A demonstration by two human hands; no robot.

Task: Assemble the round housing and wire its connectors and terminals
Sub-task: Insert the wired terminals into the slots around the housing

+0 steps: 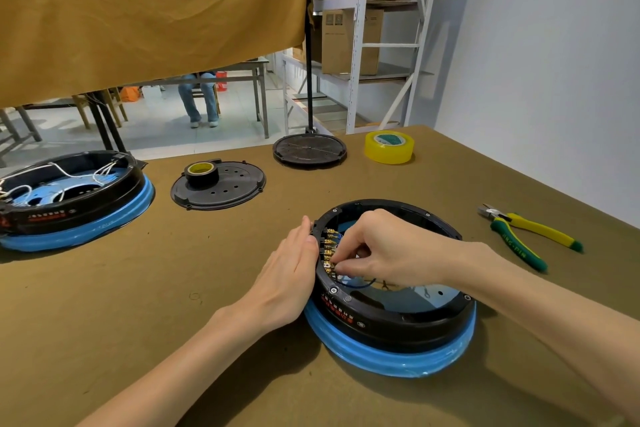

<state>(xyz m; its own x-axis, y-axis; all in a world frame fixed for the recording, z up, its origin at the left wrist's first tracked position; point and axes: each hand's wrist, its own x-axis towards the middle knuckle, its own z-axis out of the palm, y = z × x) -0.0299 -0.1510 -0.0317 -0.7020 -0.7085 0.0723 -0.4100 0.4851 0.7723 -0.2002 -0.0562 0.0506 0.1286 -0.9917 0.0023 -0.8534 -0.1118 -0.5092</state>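
Round housing (391, 319), black with a blue ring around its base, sits on the brown table (173, 288) at lower right of centre, open side up. Inside its left wall is a row of brass terminals (329, 246) with thin dark and blue wires (356, 284) looping below them. Left hand (291, 274) lies flat against the outer left wall of the housing, fingers straight and together, gripping nothing. Right hand (388, 246) reaches down into the housing, fingers curled, fingertips pinched at the lowest terminal; whether it pinches a wire end or the terminal itself cannot be told. Pliers (526, 236) with green and yellow handles lie on the table to the right of the housing, apart from it. A second housing (72, 198) with white wires inside sits at far left. Between the two, further back, a black round cover plate (221, 191) lies flat with a roll of black tape (201, 173) on top of it. Another black round lid (309, 150) lies behind, and a roll of yellow tape (389, 146) stands just right of that lid. A tan cloth (138, 10) hangs over the back left; metal shelving (360, 38) with cardboard boxes stands behind the table.
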